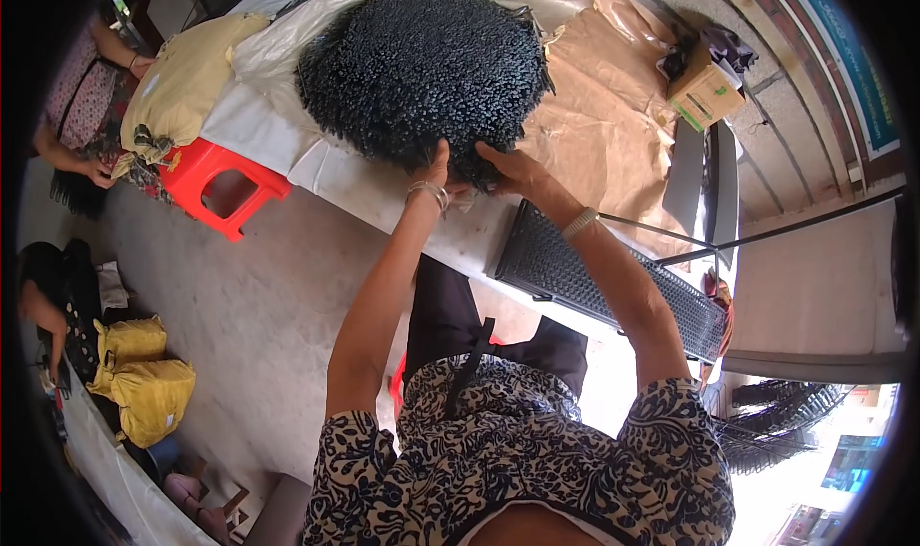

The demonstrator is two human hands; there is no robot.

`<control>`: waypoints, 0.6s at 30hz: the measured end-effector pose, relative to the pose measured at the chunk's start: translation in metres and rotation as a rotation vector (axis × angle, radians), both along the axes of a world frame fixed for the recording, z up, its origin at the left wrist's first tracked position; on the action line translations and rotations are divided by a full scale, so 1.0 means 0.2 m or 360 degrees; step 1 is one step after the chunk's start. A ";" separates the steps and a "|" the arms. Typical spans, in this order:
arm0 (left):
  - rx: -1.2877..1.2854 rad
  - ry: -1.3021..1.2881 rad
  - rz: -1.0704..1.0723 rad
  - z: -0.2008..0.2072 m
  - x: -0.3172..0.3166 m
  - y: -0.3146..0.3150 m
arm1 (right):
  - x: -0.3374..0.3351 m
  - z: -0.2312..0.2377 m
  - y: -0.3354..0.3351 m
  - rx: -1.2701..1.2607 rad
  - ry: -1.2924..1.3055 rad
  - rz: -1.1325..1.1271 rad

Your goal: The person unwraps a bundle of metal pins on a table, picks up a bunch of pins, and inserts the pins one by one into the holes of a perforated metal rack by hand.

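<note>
A big round mass of thin black sticks [422, 67], packed tightly with their tips up, stands on the table in front of me. Both my hands are at its near edge. My left hand [434, 174] has its thumb up against the sticks, and its fingers curl underneath, partly hidden. From the right, my right hand [510, 169] presses its thumb onto a small clump at the same edge, its other fingers mostly out of sight. The two hands are close together around this clump. What exactly the sticks are, I cannot tell.
A black grid tray [613, 278] lies along the table's near right edge. Brown paper [604, 95] covers the right side, with a cardboard box [706, 91] beyond. To the left are a red stool [230, 186], a beige sack [187, 76], yellow bags [144, 383] and other people seated.
</note>
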State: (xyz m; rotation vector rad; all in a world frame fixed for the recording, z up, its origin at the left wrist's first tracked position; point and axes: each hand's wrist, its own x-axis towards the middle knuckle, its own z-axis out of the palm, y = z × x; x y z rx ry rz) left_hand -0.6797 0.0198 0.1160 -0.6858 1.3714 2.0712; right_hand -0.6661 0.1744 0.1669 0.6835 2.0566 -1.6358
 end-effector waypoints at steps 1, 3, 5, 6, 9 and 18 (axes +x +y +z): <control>0.0000 -0.0031 -0.0038 0.02 -0.02 0.03 | -0.02 -0.04 0.01 0.0023 -0.0005 -0.0030; -0.0139 -0.0053 -0.0056 -0.02 -0.06 0.01 | -0.02 -0.03 -0.06 0.0108 -0.0027 -0.0007; -0.0094 -0.0042 -0.0177 -0.03 -0.07 0.03 | -0.02 -0.03 -0.08 0.0275 -0.0083 0.0083; -0.0197 0.0091 -0.0210 0.00 -0.05 0.06 | -0.02 -0.03 -0.07 0.0277 -0.0082 0.0067; -0.0046 0.0058 -0.0165 -0.03 -0.14 0.09 | -0.05 -0.02 -0.07 0.0693 0.0009 0.0311; -0.0032 0.0012 0.0280 0.00 -0.16 0.30 | -0.11 -0.05 -0.04 0.1186 0.0234 0.0336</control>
